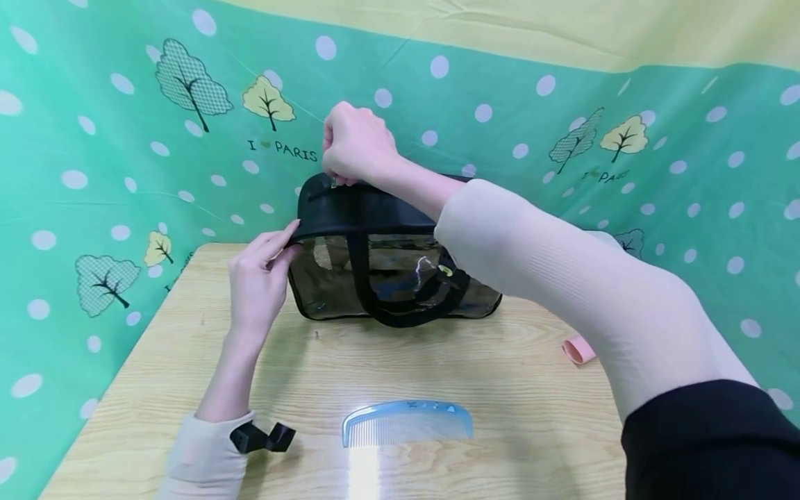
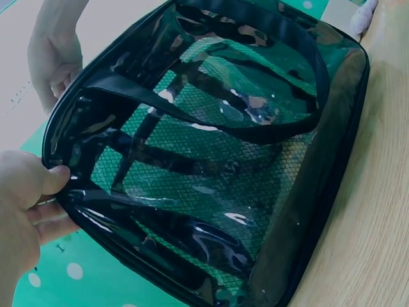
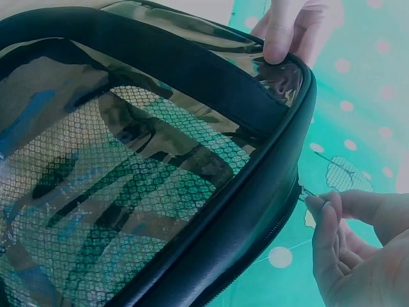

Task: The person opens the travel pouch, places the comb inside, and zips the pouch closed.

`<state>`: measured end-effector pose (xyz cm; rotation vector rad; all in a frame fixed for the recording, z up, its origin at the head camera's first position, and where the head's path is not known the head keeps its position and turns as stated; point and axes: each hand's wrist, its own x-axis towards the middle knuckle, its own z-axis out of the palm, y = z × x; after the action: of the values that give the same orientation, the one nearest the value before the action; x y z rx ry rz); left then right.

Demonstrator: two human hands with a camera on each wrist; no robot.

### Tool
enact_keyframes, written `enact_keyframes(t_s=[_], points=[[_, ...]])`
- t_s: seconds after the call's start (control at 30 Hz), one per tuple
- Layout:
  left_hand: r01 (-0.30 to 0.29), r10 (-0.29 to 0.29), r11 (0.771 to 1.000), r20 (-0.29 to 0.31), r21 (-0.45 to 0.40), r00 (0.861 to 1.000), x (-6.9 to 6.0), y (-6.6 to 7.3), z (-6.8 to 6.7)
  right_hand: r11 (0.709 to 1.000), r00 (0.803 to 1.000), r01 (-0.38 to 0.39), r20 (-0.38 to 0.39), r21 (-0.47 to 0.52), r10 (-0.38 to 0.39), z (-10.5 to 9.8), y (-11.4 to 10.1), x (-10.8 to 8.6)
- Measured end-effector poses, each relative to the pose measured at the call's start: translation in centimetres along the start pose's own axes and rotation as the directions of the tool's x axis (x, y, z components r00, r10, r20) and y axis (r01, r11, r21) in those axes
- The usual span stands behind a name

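Note:
A clear, smoky bag (image 1: 321,288) with black trim and black handles stands at the back of the table. Its upper left corner is pinched between the thumb and fingers of my left hand (image 1: 257,281). Above the bag's top, my right hand (image 1: 359,146) has its fingers curled. In the right wrist view that hand pinches a small zipper pull (image 3: 305,190) at the end of the bag's black zipper (image 3: 255,256). A front handle (image 1: 406,318) hangs down over the bag's clear side. Mesh (image 2: 211,160) shows through the plastic in the left wrist view.
A blue comb (image 1: 409,420) lies near the front of the wooden table (image 1: 500,375). At the right, partly behind my right sleeve, is a pink rolled thing (image 1: 578,349). A green dotted cloth (image 1: 475,90) hangs behind the bag.

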<state>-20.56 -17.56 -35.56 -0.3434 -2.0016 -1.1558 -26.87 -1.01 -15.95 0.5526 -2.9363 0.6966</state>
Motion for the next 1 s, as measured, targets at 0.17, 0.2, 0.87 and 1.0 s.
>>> enact_keyframes(t_s=[0.17, 0.2, 0.87, 1.0], points=[[-0.010, 0.010, 1.000, -0.008, 0.012, 1.000, 0.1, -0.1, -0.2, 1.000, 1.000, -0.001, 0.014, -0.007, 0.002, 0.4, -0.7, 0.4], [-0.011, 0.012, 1.000, -0.010, 0.012, 1.000, 0.1, -0.1, -0.2, 1.000, 1.000, -0.001, 0.019, -0.008, 0.001, 0.5, -0.8, 0.4], [-0.012, 0.012, 1.000, 0.010, 0.006, 1.000, 0.2, -0.1, 0.0, 0.998, 0.999, 0.026, 0.049, -0.053, -0.023, 2.8, -2.2, 1.0], [-0.013, 0.013, 1.000, 0.012, 0.007, 1.000, 0.2, -0.1, -0.1, 0.998, 0.997, 0.056, 0.052, -0.030, -0.054, 2.7, -1.8, 0.8]])
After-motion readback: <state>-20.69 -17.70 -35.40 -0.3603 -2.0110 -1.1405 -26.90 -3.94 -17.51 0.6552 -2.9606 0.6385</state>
